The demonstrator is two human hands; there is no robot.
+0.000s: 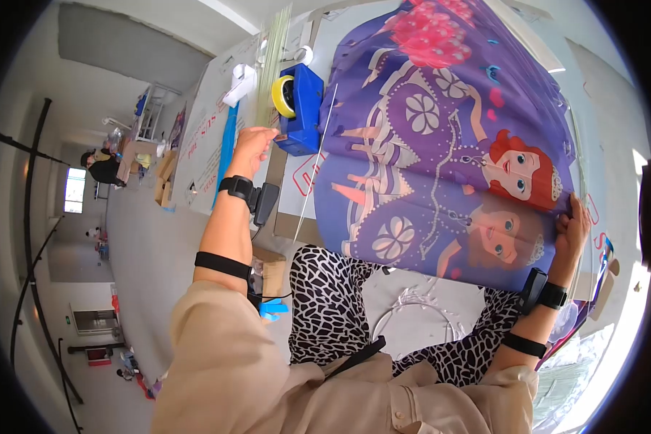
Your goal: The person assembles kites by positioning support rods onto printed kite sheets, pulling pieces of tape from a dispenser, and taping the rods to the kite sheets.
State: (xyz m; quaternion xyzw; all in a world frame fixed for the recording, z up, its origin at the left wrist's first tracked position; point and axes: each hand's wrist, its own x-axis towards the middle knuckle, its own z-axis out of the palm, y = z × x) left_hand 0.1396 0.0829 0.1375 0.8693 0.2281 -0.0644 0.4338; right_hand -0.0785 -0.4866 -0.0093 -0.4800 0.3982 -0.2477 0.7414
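A purple printed sheet (pixel 412 173) with two cartoon princesses and pink flowers lies across the work surface and reaches over my lap. My right hand (pixel 573 226) grips its right edge, fingers closed. At the left, my left hand (pixel 254 150) has its fingertips pressed together against the lower front end of a blue tape dispenser (pixel 301 116). Whatever lies between those fingertips is too small to make out. A roll of yellow-rimmed tape (pixel 283 96) sits in the dispenser. A thin white rod (pixel 317 163) lies slanted along the sheet's left edge.
Behind the dispenser lies a bundle of thin pale rods (pixel 271 54), near a white roll (pixel 240 84) and a blue strip (pixel 226 155). Printed white board (pixel 204 137) covers the surface. Below my knees is a clear bag (pixel 419 311). Another person (pixel 105 166) is far left.
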